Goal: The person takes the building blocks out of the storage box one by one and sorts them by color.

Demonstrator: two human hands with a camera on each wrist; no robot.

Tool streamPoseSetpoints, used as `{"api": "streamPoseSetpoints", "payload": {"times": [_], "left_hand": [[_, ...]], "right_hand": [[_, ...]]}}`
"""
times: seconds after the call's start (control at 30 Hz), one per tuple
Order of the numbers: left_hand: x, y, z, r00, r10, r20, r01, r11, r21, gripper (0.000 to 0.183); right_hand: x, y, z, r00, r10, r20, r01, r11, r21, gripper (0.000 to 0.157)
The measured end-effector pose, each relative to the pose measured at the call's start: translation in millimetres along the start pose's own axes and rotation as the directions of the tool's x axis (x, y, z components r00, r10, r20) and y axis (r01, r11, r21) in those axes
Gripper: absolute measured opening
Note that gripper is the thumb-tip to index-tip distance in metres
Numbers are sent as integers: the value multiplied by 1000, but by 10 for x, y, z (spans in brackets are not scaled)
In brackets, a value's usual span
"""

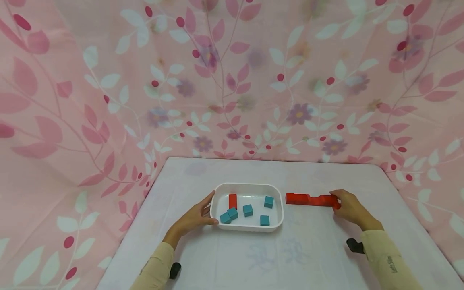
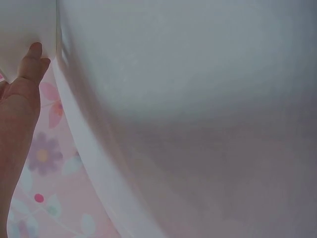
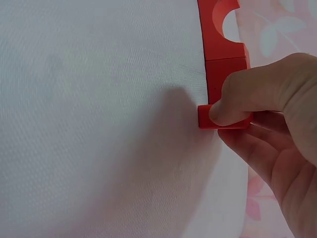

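Note:
My left hand (image 1: 197, 213) grips the left end of a white tray (image 1: 250, 229), thumb at the front corner and fingers along the side. In the left wrist view its thumb lies against the tray's wall (image 2: 25, 29). Inside the tray are one red block (image 1: 233, 200) and several teal cubes (image 1: 248, 210). Right of the tray, a row of red blocks (image 1: 299, 199) lies end to end, one with a semicircular notch. At the row's right end my right hand (image 1: 349, 205) pinches a small red block (image 3: 204, 117), which stands crosswise against the row; the fingers partly cover it.
A white cloth covers the table (image 1: 308, 257). Behind and at the sides hangs a pink floral curtain (image 1: 232, 80). The table's back edge runs beyond the tray and the red row. Dark straps (image 1: 355, 245) show at both wrists.

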State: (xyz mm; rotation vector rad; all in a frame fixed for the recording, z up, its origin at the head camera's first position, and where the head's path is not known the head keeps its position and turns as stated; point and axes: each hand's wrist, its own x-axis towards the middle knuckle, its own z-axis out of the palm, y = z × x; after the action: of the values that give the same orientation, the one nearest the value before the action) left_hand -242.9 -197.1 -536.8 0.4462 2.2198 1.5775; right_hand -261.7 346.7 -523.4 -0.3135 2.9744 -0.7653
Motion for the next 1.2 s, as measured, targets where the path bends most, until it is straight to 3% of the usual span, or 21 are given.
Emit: {"api": "streamPoseSetpoints", "payload": {"times": [0.3, 0.57, 0.83, 1.07, 1.2], "left_hand": [[-15, 15, 10, 1000, 12, 6, -12, 1000, -10, 97], [-19, 24, 10, 1000, 7, -6, -7, 1000, 5, 98], [-25, 22, 11, 1000, 0, -6, 0, 1000, 6, 97], [-26, 33, 19, 1000, -7, -15, 7, 1000, 12, 96], [-23, 40, 17, 1000, -6, -10, 6, 1000, 8, 96]], "right_hand": [[10, -142, -77, 1000, -23, -3, 23, 999, -24, 65], [197, -804, -110, 966, -240, -90, 236, 970, -53, 63], [449, -1589, 282, 966, -259, -14, 259, 965, 32, 61], [600, -2044, 685, 927, -341, 153, 342, 939, 21, 60], [666, -2227, 813, 918, -352, 182, 357, 934, 5, 57]]}}
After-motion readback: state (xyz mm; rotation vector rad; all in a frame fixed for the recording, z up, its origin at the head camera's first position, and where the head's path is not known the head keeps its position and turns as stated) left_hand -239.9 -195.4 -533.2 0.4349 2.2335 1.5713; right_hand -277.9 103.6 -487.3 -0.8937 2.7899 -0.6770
